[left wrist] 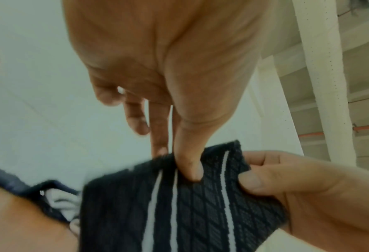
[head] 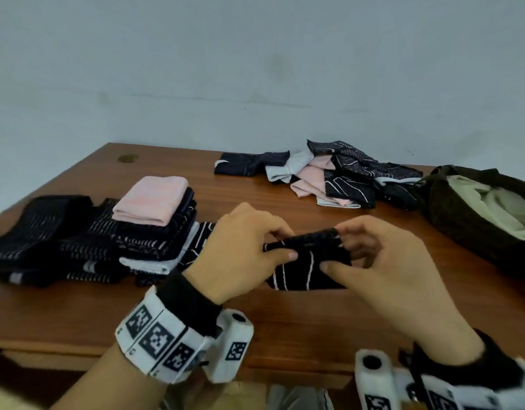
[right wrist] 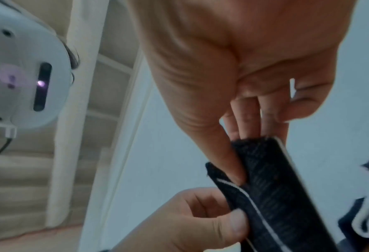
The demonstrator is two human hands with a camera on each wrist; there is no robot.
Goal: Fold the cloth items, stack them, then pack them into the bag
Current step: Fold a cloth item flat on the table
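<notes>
A black cloth with white stripes (head: 305, 261) hangs just above the table's middle, held at its top edge by both hands. My left hand (head: 246, 247) pinches its left end between thumb and fingers; the left wrist view shows the thumb pressed on the cloth (left wrist: 200, 204). My right hand (head: 370, 255) pinches the right end, and the cloth (right wrist: 271, 187) shows in the right wrist view. A stack of folded cloths (head: 154, 232) topped by a pink one (head: 151, 199) stands at the left. Unfolded cloths (head: 338, 176) lie in a heap at the back. The dark bag (head: 468, 220) sits open at the right.
The wooden table (head: 284, 327) has bare surface along its front edge and in the centre behind the hands. More dark folded cloths (head: 39, 232) spread along the far left. A pale wall rises behind the table. The bag shows a light lining (head: 498, 208).
</notes>
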